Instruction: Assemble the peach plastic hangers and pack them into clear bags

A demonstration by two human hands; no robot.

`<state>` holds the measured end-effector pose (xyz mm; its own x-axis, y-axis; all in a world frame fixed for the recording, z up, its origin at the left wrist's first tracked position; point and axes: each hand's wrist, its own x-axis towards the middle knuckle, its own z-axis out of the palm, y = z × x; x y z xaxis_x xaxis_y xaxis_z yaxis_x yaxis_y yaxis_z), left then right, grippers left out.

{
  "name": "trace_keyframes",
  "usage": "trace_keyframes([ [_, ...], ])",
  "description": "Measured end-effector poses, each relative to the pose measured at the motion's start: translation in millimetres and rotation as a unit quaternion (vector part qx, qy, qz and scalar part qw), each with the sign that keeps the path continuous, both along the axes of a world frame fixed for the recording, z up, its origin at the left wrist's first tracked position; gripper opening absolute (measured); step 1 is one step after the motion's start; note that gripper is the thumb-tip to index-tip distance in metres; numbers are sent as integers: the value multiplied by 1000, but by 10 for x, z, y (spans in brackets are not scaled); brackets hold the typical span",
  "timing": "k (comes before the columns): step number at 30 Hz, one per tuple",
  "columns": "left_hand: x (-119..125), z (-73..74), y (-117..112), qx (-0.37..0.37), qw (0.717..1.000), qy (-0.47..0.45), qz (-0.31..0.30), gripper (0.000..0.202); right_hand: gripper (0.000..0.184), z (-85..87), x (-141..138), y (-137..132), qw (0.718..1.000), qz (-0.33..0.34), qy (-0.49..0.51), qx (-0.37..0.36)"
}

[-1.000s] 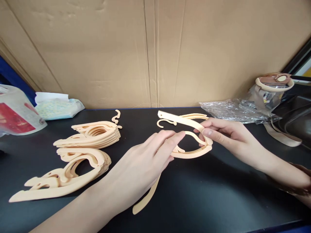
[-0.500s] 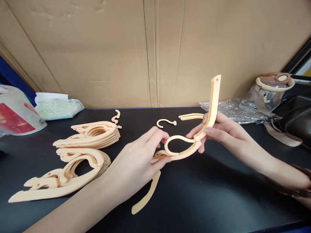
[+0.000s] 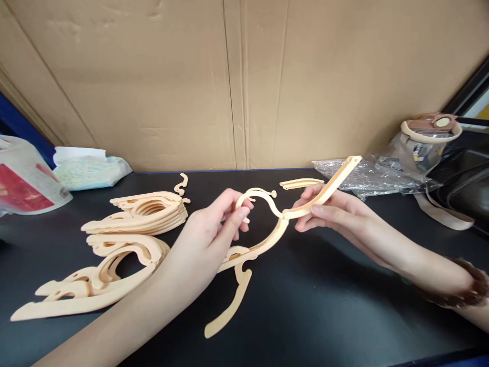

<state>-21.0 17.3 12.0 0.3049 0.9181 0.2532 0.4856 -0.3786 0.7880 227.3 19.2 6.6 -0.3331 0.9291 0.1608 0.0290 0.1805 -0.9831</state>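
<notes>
Between both hands is a beige folding clothes hanger [image 3: 269,240], its two arms spread and its curved hook [image 3: 260,193] standing up from the joint. My left hand [image 3: 219,219] pinches the free end of that hook between thumb and fingers. My right hand [image 3: 336,209] grips the right-hand arm [image 3: 331,187], thumb on the near side and fingers behind. The left-hand arm slants down to the lower left, its end partly hidden behind my left wrist. Below it on the table lies a loose curved hanger arm [image 3: 229,308].
Two stacks of folded hangers, a rear one [image 3: 137,224] and a front one [image 3: 87,303], lie on the left of the black table [image 3: 344,316]. Farther back are a loose hook [image 3: 273,193], a loose arm [image 3: 301,182], a tissue pack [image 3: 91,171], plastic film [image 3: 344,171] and a bottle [image 3: 428,145].
My left hand has shifted from the left-hand arm and hook to the hook's end alone. The hook has swung up and left, and the right-hand arm has tilted down to the right.
</notes>
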Motion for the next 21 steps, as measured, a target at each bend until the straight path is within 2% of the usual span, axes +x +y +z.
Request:
trace_keyframes([
  [3,-24,18,12,10,999,-18,36,22,23,-40,-21,-22,981,7,-157,111],
  [7,-23,21,27,15,999,-33,39,17,31,-72,-129,-109,892,101,-341,277],
  [9,-9,14,34,15,999,-35,33,13,38,-84,-201,-153,853,152,-385,318],
  [11,3,8,37,5,999,-33,31,10,40,-93,-249,-176,829,184,-404,339],
  [13,5,2,38,-4,999,-24,38,10,38,-94,-250,-171,823,185,-406,352],
  [18,-24,-34,58,5,999,21,44,5,22,-94,-53,-39,823,98,-429,360],
  [21,-44,-66,76,-1,999,16,40,6,28,-123,77,72,812,60,-459,356],
])
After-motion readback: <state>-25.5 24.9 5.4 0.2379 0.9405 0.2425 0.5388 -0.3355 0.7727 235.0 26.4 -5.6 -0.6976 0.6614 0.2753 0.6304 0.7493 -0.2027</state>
